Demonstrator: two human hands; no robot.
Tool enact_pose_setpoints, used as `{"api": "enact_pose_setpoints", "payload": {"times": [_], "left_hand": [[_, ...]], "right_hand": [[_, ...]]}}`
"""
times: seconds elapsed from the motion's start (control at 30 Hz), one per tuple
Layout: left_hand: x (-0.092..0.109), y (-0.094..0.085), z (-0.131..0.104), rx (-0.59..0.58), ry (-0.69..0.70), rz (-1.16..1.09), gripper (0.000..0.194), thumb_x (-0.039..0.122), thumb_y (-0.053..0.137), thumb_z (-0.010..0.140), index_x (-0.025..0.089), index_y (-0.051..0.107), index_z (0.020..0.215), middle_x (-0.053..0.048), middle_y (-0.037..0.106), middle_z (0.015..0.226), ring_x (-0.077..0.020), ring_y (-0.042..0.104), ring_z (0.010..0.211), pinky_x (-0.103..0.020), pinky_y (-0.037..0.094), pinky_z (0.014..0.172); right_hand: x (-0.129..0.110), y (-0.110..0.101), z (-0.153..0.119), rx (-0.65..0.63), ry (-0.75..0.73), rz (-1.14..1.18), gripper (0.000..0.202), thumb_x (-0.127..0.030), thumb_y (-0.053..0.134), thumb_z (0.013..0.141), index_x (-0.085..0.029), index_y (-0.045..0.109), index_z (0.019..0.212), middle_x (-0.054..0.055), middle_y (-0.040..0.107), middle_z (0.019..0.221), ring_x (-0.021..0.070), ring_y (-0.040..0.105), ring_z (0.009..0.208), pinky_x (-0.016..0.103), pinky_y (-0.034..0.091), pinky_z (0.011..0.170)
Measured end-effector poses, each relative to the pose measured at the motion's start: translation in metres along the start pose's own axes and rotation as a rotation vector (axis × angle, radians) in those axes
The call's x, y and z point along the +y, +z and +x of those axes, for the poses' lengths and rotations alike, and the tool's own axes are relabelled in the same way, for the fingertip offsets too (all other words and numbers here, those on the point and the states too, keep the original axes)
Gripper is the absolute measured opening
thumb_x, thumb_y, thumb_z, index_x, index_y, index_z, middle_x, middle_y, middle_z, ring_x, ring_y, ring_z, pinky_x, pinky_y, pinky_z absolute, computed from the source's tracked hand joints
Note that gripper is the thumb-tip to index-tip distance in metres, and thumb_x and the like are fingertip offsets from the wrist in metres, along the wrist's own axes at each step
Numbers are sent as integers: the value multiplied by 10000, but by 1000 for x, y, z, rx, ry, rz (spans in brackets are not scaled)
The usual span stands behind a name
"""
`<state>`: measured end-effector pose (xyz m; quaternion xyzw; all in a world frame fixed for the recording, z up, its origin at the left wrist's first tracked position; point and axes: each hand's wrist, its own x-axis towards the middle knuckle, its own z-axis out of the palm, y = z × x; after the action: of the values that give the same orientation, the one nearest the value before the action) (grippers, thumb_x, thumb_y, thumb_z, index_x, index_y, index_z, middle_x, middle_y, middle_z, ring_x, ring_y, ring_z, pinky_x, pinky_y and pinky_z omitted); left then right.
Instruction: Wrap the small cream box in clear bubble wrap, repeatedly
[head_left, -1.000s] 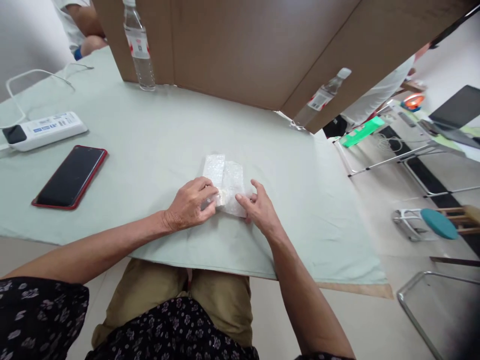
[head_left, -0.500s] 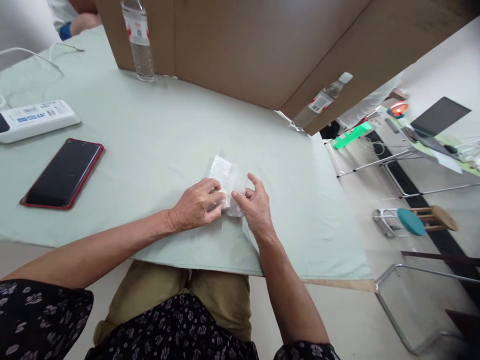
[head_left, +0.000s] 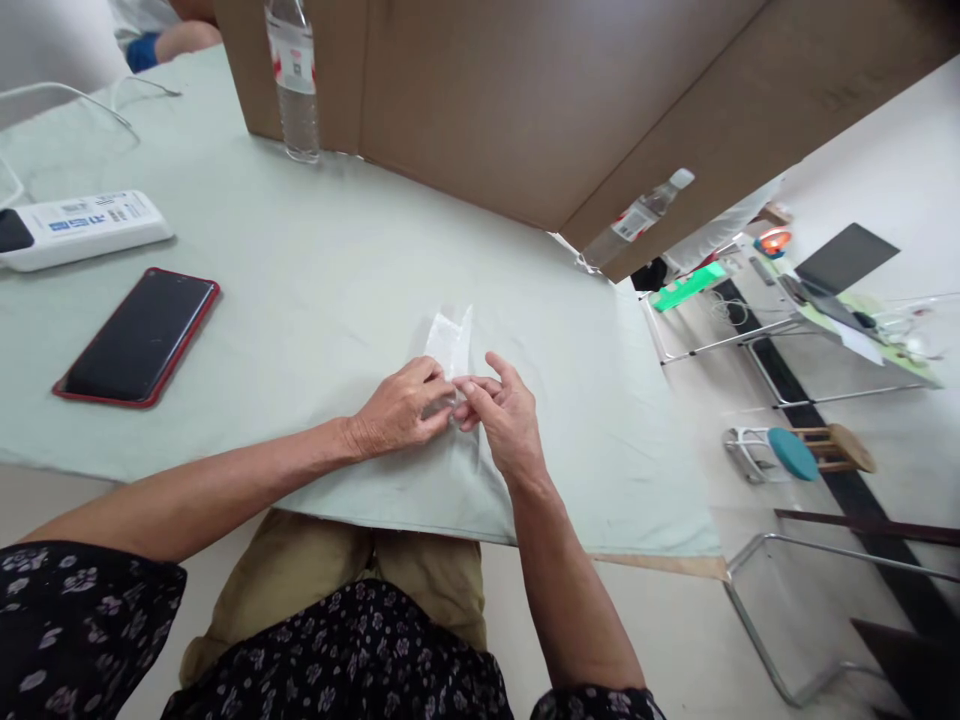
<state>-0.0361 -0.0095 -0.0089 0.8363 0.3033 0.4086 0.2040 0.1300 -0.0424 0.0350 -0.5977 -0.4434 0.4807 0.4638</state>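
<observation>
A small sheet of clear plastic that looks like bubble wrap [head_left: 448, 345] lies partly under my fingers, near the front of the cloth-covered table [head_left: 300, 270]. Its right side stands folded up towards the middle. My left hand [head_left: 405, 408] is closed, with curled fingers pressing on the sheet's lower left part. From the right, my right hand [head_left: 504, 415] pinches the folded edge between thumb and fingers, its fingertips meeting those of my left hand. One finger of the right hand sticks out. Whatever lies inside the fold is hidden by the fingers.
A red-cased phone [head_left: 139, 335] and a white device [head_left: 90, 230] lie on the left. Water bottles [head_left: 294, 90] [head_left: 637, 220] stand along a large cardboard panel [head_left: 480, 110] at the back. Stools [head_left: 793, 453] and a laptop [head_left: 847, 262] are off to the right.
The right part of the plastic sheet has folded up and leftwards. My right hand has come closer to my left, and the small pale piece seen between the fingers is now covered. The view shifted slightly.
</observation>
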Motion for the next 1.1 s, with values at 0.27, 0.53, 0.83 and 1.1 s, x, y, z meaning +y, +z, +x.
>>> {"api": "enact_pose_setpoints", "payload": {"times": [0.27,0.53,0.83,1.1], "left_hand": [[5,-6,7,37,-333,-305,100,243,640,815,184,568,778,10,542,801,-109,516,659,-260,463,628],[4,8,10,84,-340,-215,170,142,665,788,177,549,668,22,511,797,-89,478,635,-237,430,605],[4,6,10,52,-322,-131,113,127,659,780,179,572,730,8,537,811,-117,524,690,-252,451,629],[-3,8,7,42,-220,-6,92,179,660,825,204,674,912,-19,596,888,-166,604,825,-291,511,740]], "right_hand": [[10,2,-2,-72,-28,-73,776,-246,608,790,-161,334,1511,97,747,1133,96,589,608,279,522,563],[5,-7,6,-160,-22,-8,677,-209,570,775,-221,406,1432,59,707,1111,79,542,586,248,436,519],[13,-16,7,-69,-257,-259,617,-274,683,783,-219,497,1369,6,690,960,92,508,631,278,454,627],[16,-24,17,-13,-218,-266,549,-329,670,799,-191,556,1318,50,722,1018,110,571,678,277,487,619]]}}
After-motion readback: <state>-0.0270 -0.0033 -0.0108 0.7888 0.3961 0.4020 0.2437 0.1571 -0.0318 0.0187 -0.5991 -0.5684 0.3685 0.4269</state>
